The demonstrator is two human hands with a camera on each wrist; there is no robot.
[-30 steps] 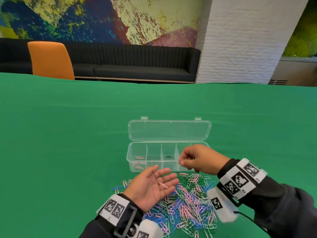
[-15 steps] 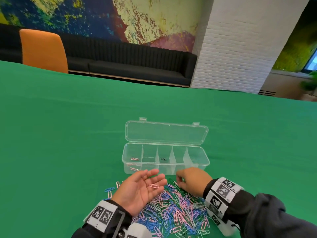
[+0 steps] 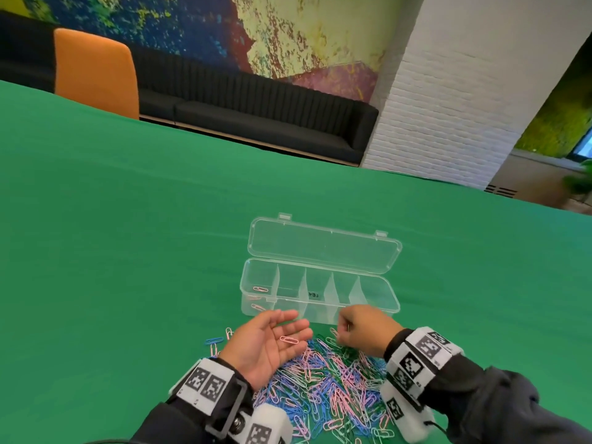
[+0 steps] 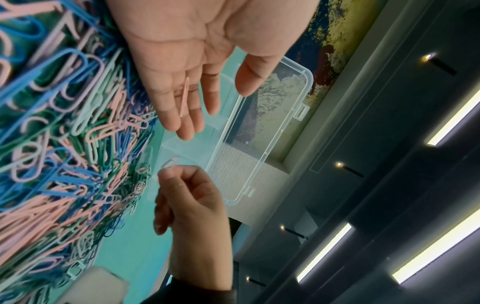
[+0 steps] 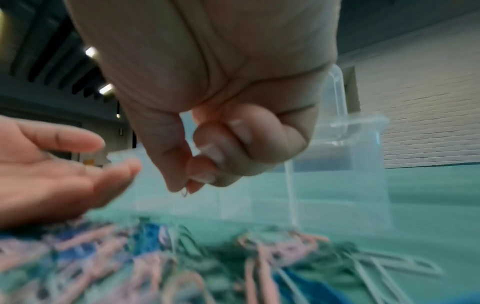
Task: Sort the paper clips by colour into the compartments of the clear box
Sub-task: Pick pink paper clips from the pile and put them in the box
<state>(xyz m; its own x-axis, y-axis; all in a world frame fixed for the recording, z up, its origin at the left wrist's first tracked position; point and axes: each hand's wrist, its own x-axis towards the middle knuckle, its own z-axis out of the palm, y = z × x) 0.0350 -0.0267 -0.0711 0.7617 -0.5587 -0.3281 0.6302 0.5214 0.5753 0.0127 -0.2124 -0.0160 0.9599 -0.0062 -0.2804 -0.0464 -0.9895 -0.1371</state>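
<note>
— One pink clip lying loose across the flat, upturned fingers of the left hand; nothing gripped there. Right hand pinching a second pale clip between thumb and fingertip, just above the far edge of the heap.

— Best carried across to the waiting palm, or straight to the clear box?

— Probably to the palm first, then both into the leftmost compartment, with two pink clips already in there. Worth lifting clear, in case of a neighbour hooked on.

— Anything in the way?

— Only the near wall of the box, just beyond both hands; lid folded back flat, so open from above. Remaining compartments seemingly bare, apart from a small dark mark in the middle one. A few stray clips left of the heap. Green table all round; orange chair and black sofa well behind.
</note>
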